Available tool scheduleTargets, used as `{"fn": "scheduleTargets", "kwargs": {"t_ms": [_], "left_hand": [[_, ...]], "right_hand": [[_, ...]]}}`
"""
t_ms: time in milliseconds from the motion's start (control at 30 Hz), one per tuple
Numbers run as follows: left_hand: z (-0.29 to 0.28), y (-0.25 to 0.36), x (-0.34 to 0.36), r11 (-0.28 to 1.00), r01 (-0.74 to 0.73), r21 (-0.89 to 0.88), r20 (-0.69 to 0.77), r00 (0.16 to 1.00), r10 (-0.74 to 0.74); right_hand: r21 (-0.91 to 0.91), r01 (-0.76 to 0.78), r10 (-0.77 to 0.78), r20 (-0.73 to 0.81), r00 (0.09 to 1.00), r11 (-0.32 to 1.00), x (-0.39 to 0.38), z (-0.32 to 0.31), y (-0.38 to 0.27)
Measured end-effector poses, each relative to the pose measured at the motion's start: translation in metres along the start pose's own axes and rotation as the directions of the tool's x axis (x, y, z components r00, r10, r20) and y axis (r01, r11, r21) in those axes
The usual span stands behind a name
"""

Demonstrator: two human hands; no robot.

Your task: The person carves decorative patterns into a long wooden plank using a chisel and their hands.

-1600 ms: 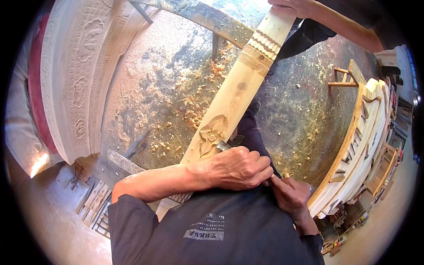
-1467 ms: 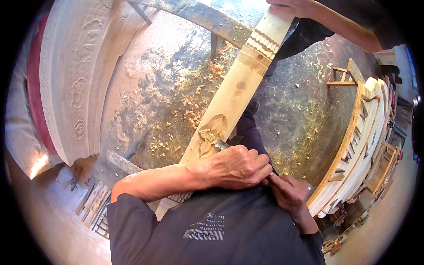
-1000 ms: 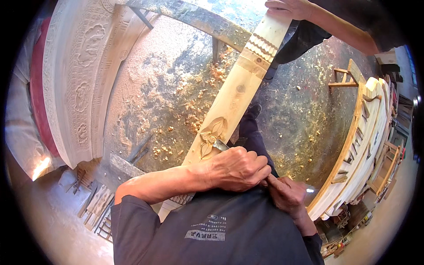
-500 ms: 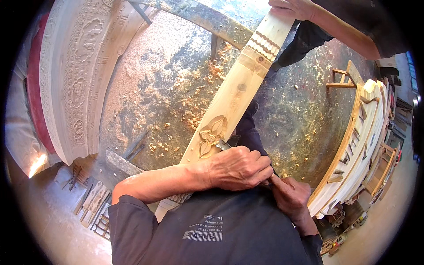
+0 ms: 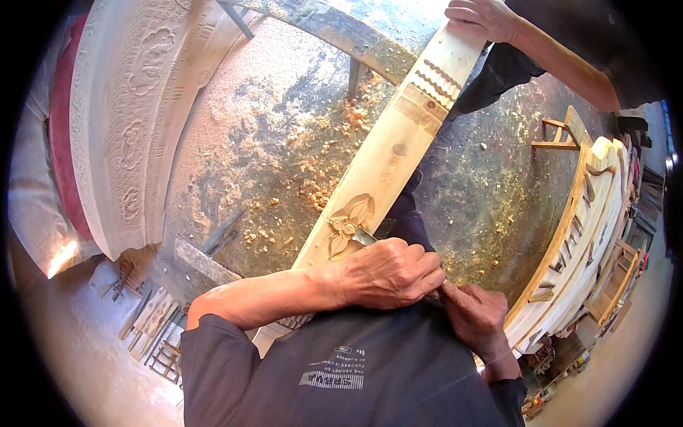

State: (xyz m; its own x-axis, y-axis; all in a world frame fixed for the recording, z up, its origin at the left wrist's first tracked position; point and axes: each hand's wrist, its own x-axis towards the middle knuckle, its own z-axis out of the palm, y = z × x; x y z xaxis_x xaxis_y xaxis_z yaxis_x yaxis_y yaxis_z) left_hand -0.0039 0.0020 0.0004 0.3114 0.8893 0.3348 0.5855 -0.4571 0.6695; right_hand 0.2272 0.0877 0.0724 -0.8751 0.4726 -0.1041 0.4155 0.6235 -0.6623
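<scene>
In the head view, the wooden plank (image 5: pixel 388 160) lies diagonally, its carved flower (image 5: pixel 346 225) just above the left hand (image 5: pixel 388 274). This hand is closed around a chisel (image 5: pixel 364 238). The right hand (image 5: pixel 475 314) grips behind it, fingers curled. Another person's hand (image 5: pixel 480 18) rests on the plank's far end.
</scene>
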Motion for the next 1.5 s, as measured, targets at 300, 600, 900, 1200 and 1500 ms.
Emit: {"fn": "scheduleTargets", "kwargs": {"t_ms": [300,600,900,1200,1500], "left_hand": [[0.004,-0.002,-0.002,0.995,-0.091,0.025,-0.071,0.993,0.093],[-0.002,-0.002,0.001,0.997,-0.074,-0.017,-0.084,0.994,0.072],[-0.006,-0.004,0.004,0.997,-0.002,-0.072,-0.112,0.994,-0.006],[-0.007,-0.006,0.009,0.996,0.090,-0.021,-0.197,0.976,-0.092],[-0.005,-0.009,0.008,0.984,0.112,0.139,-0.224,0.971,-0.079]], "right_hand": [[-0.061,0.027,-0.030,-0.049,0.998,0.998,-0.009,-0.003,0.000],[-0.091,-0.011,0.011,0.003,1.000,0.996,-0.004,-0.012,-0.011],[-0.090,0.008,-0.002,0.076,0.997,0.996,0.021,-0.031,-0.008],[-0.103,0.134,-0.107,0.235,0.966,0.986,0.080,-0.065,0.017],[-0.025,0.225,-0.209,0.286,0.935,0.974,0.116,-0.078,0.032]]}}
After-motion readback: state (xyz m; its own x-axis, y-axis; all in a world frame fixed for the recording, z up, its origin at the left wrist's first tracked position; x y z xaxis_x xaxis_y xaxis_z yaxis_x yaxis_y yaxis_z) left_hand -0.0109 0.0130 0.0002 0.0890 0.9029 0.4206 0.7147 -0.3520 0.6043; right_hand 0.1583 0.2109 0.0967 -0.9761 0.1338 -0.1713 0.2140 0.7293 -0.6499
